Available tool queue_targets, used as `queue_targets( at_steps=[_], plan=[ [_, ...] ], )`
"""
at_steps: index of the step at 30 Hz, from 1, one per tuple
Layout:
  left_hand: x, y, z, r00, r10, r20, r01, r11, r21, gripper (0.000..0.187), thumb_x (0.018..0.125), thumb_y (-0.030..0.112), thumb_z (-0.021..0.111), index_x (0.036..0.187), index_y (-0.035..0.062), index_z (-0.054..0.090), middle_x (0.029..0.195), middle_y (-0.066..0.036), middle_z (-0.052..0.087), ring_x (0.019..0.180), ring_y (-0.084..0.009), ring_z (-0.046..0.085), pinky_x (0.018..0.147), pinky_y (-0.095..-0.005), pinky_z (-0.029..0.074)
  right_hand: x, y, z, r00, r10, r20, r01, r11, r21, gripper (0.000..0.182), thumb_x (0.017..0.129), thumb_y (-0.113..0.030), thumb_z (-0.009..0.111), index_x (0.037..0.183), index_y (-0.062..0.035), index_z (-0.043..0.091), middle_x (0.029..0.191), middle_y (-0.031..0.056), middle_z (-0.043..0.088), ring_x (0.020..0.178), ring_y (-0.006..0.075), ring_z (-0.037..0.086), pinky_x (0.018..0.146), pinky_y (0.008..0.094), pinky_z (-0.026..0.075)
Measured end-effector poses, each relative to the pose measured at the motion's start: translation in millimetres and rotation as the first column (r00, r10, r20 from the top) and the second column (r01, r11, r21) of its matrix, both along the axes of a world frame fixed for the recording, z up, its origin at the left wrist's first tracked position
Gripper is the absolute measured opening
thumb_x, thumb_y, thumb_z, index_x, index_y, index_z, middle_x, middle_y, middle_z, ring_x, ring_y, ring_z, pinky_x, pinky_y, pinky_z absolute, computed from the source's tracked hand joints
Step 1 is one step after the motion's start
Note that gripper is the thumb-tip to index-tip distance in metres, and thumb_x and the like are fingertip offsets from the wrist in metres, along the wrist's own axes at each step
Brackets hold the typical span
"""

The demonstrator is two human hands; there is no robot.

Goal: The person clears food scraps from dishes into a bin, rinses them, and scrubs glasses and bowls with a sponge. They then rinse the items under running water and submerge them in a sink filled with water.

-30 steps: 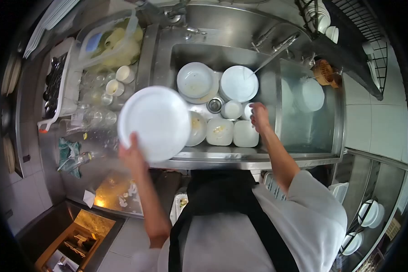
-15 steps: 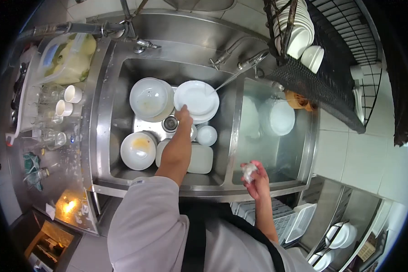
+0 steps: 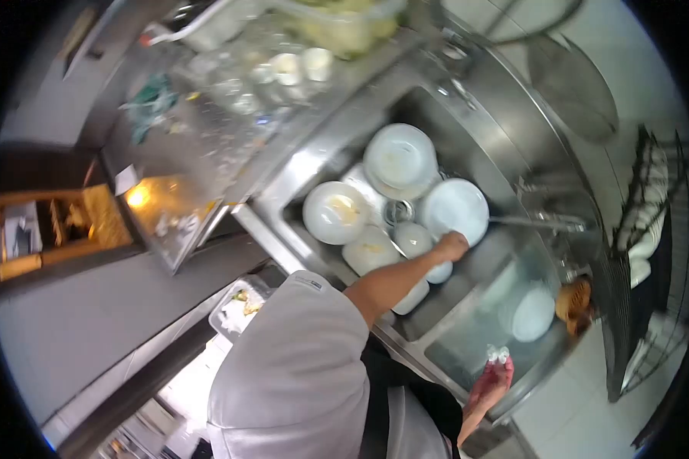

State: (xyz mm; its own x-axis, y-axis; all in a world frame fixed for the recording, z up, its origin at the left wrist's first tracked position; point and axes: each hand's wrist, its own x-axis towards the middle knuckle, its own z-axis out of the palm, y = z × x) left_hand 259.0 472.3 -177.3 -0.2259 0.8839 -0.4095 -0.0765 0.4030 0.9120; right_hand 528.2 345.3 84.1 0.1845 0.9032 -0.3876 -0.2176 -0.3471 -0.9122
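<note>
In the left basin, my left hand (image 3: 453,246) is closed on the rim of a white plate (image 3: 455,206). A thin stream or spout from the tap (image 3: 566,223) reaches that plate's edge. Close to this hand sit a small white bowl (image 3: 413,239) and other white dishes. Over the front of the right, water-filled basin (image 3: 467,344), my right hand (image 3: 491,385) is closed around a crumpled whitish, shiny wad (image 3: 497,353). What the wad is made of cannot be made out.
Stacked white bowls (image 3: 400,157) and a food-stained bowl (image 3: 335,213) share the left basin. A white dish (image 3: 533,314) lies in the right basin's water. Glasses and white cups (image 3: 286,69) stand on the left counter. A dark rack (image 3: 651,229) holds dishes at right.
The camera view has turned, so the sink now appears slanted. My left hand stays at the plate's rim, and my right hand still has the whitish wad.
</note>
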Motion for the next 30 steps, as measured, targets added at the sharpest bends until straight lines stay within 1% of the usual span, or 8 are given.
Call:
queue_targets(
  at_steps=[3,6,9,14,21,25,27,30],
  plan=[
    [-87.2,-73.3,101.8,0.88,0.332,0.339,-0.438,0.842,0.314,0.014,0.088,-0.003,0.051,0.085,-0.0005,0.065,0.08,-0.008,0.066,0.076,-0.0164,0.063,0.072,-0.0295,0.051,-132.0,21.7,3.0,0.964,0.262,0.035,-0.264,0.964,0.044,0.021,0.088,0.001,0.062,0.109,0.0011,0.059,0.112,0.0116,0.062,0.104,0.0224,0.062,0.093,0.035,0.051],
    [-208.5,-178.7,144.2,0.71,0.697,0.099,-0.652,0.597,0.468,0.012,0.087,-0.002,0.053,0.083,-0.0011,0.064,0.084,-0.009,0.066,0.078,-0.017,0.062,0.073,-0.0311,0.051,-308.3,12.4,7.3,0.773,0.63,-0.073,-0.594,0.76,0.264,0.023,0.083,0.007,0.064,0.104,0.0008,0.059,0.109,0.0075,0.059,0.1,0.0155,0.058,0.09,0.0281,0.047],
    [-343.9,-312.8,172.1,0.151,0.965,-0.216,-0.621,0.262,0.739,0.011,0.088,0.001,0.055,0.08,-0.0006,0.062,0.088,-0.01,0.065,0.08,-0.0185,0.058,0.074,-0.0312,0.047,-480.6,-33.5,41.0,0.484,0.873,0.056,-0.758,0.386,0.525,0.027,0.077,0.012,0.067,0.101,0.0007,0.06,0.109,0.0084,0.057,0.101,0.0157,0.056,0.09,0.0262,0.046],
    [-547.3,-500.4,181.3,-0.438,0.574,-0.692,-0.828,0.042,0.559,0.055,0.078,0.02,0.07,0.129,0.0074,0.053,0.131,-0.02,0.049,0.119,-0.0378,0.045,0.096,-0.0491,0.04,-714.4,-147.2,117.7,0.249,0.966,0.072,-0.473,0.057,0.879,0.022,0.079,0.006,0.067,0.1,0.0,0.061,0.116,0.0153,0.056,0.102,0.0182,0.059,0.082,0.0274,0.051],
    [-676.2,-574.1,120.8,-0.093,0.322,-0.942,-0.953,0.245,0.178,0.047,0.078,0.013,0.065,0.124,0.0109,0.058,0.141,-0.018,0.042,0.133,-0.0405,0.033,0.1,-0.0545,0.037,-989.6,-171.0,125.5,0.377,0.843,0.384,-0.518,-0.152,0.842,0.023,0.081,-0.001,0.065,0.104,-0.0015,0.061,0.1,0.0102,0.066,0.088,0.0142,0.063,0.075,0.0279,0.053],
    [-719.3,-572.2,124.3,-0.537,0.726,-0.431,-0.732,-0.147,0.665,0.03,0.08,0.002,0.061,0.11,0.0021,0.059,0.121,-0.019,0.056,0.114,-0.0399,0.051,0.095,-0.0448,0.043,-1075.4,-127.2,39.7,0.162,0.422,0.892,-0.712,-0.576,0.402,0.024,0.084,-0.009,0.064,0.107,-0.003,0.067,0.094,0.0109,0.07,0.077,0.0152,0.065,0.071,0.0307,0.053],
    [-755.3,-542.4,171.3,-0.686,0.709,-0.164,-0.512,-0.31,0.801,0.027,0.082,0.005,0.063,0.108,-0.0004,0.057,0.112,-0.022,0.059,0.105,-0.0421,0.056,0.092,-0.0444,0.044,-1067.6,-126.3,50.5,0.23,0.605,0.762,-0.76,-0.378,0.529,0.023,0.085,-0.011,0.063,0.106,-0.0034,0.07,0.089,0.0113,0.071,0.075,0.0162,0.065,0.069,0.0317,0.052],
    [-819.4,-514.9,187.6,-0.486,0.745,-0.458,-0.674,0.015,0.739,0.038,0.084,0.015,0.066,0.118,-0.0009,0.057,0.113,-0.023,0.058,0.108,-0.0409,0.056,0.094,-0.0455,0.044,-1020.0,-132.1,69.2,0.335,0.734,0.59,-0.765,-0.154,0.626,0.016,0.089,-0.012,0.063,0.097,-0.0015,0.071,0.078,0.0069,0.069,0.073,0.0116,0.063,0.067,0.0279,0.05]
  ],
)
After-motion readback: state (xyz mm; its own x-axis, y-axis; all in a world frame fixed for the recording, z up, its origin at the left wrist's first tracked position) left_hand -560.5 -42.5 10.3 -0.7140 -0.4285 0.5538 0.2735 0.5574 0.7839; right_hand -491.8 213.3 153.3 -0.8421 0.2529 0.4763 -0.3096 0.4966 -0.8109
